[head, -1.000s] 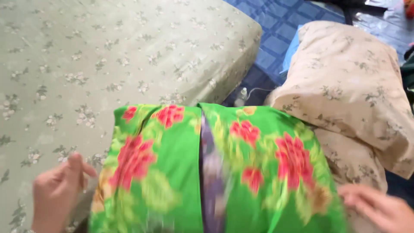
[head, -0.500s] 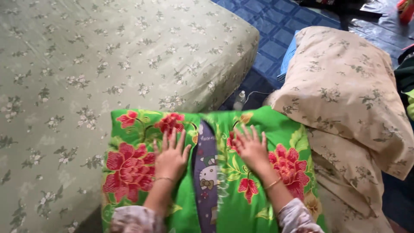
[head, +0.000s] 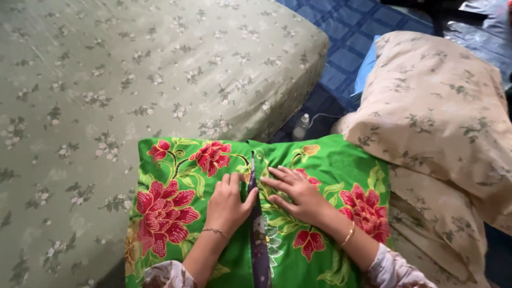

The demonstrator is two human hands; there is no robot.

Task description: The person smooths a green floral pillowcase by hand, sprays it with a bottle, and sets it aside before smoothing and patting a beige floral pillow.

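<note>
Item, nearest you: your left hand point(head: 229, 201), palm down and fingers loosely curled, pressing the green floral pillow point(head: 176, 197) just left of its centre opening; it clenches nothing, it only bears on the cloth; a thin bracelet sits at its wrist

Item: your right hand point(head: 296, 193), flat and spread on the same pillow just right of the opening, fingertips pointing toward the left hand; likewise no grasp, only pressure; a bangle shows on the forearm

Item: the opening itself point(head: 255, 213), a narrow dark slit running from the pillow's far edge down toward you, showing a purple inner pillow; it lies directly between your two hands, thumbs nearly meeting over it

Step in hand, as judged: you are drawing the two flaps of the cover together over the inner pillow; the gap is narrow at the far end and wider near you; the next move calls for sliding both palms toward you along the slit, keeping the flaps overlapped

Item, beyond: the pillow's left part rests on the sage floral mattress point(head: 106, 80); to the right, touching it, two beige floral pillows point(head: 437, 112), stacked; between mattress and pillows, a small white bottle point(head: 302, 127) on the blue checked floor covering point(head: 352, 32)
</note>
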